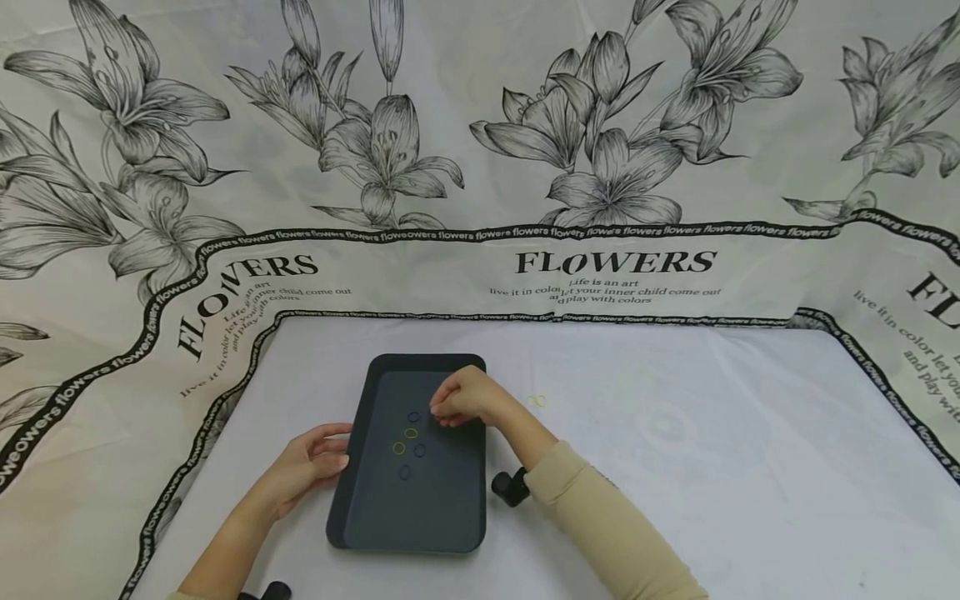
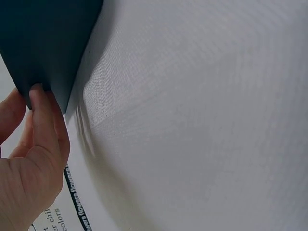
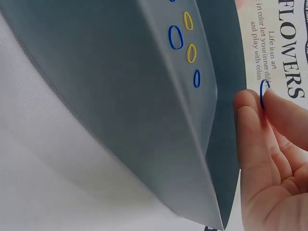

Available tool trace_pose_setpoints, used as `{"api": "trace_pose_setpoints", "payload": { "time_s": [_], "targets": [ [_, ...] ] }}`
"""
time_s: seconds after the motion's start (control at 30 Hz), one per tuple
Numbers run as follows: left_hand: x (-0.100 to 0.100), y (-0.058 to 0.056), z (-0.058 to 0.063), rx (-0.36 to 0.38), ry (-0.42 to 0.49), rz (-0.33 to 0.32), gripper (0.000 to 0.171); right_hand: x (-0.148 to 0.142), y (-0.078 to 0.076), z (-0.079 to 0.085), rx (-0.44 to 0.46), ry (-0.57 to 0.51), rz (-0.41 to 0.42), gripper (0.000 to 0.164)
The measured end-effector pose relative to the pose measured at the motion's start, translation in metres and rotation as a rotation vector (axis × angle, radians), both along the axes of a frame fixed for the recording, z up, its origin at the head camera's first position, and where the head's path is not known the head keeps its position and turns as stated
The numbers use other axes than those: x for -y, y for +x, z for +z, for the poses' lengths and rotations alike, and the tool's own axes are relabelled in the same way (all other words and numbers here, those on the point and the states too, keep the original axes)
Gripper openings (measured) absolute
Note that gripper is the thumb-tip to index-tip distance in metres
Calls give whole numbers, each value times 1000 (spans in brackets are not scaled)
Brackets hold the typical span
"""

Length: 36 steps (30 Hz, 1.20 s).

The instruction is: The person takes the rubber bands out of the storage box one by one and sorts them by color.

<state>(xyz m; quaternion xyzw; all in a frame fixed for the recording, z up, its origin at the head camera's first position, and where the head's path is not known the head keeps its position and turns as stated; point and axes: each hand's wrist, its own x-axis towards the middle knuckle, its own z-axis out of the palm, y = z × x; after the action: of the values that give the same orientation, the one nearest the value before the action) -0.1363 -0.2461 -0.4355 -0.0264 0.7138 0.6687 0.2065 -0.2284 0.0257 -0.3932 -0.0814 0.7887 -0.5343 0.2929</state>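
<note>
A dark grey-blue tray [image 1: 412, 517] lies on the white cloth. At its left edge, my left hand [image 1: 311, 467] grips the rim between thumb and fingers; the left wrist view shows those fingertips at the tray wall [image 2: 43, 43]. My right hand [image 1: 467, 397] hovers over the tray's upper right part. Between its thumb and index finger it pinches a small blue rubber band [image 3: 263, 94]. Inside the tray, several loose bands lie in a loose row, among them a yellow band [image 1: 399, 448] and a blue band [image 3: 176, 37].
Small yellow bands [image 1: 537, 401] lie on the white tablecloth [image 1: 675, 467], right of the tray. A black device [image 1: 511, 487] sits at the right wrist, close to the tray's right side. Behind the table hangs a flower-printed cloth [image 1: 615, 275].
</note>
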Motion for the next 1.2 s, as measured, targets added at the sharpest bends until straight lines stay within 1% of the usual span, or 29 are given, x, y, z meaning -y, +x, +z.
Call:
{"api": "trace_pose_setpoints", "payload": {
  "time_s": [0.3, 0.57, 0.7, 0.83, 1.0, 1.2],
  "targets": [
    [1, 0, -3, -28, 5, -16, 58, -8, 4, 1, -1, -9, 0, 10],
    [3, -1, -5, -32, 0, -17, 59, -16, 4, 1, 8, -34, -19, 13],
    [3, 0, -7, -36, 0, -21, 59, -20, 4, 1, 19, -52, -26, 18],
    [3, 0, -8, -41, -4, -20, 58, -23, 3, 1, 15, -58, -30, 18],
    [2, 0, -7, -38, -8, -17, 58, -27, 3, 2, 6, -65, -48, 18],
    [1, 1, -6, -32, -14, -12, 58, -35, 2, 2, 18, -67, -75, 18]
  ]
}}
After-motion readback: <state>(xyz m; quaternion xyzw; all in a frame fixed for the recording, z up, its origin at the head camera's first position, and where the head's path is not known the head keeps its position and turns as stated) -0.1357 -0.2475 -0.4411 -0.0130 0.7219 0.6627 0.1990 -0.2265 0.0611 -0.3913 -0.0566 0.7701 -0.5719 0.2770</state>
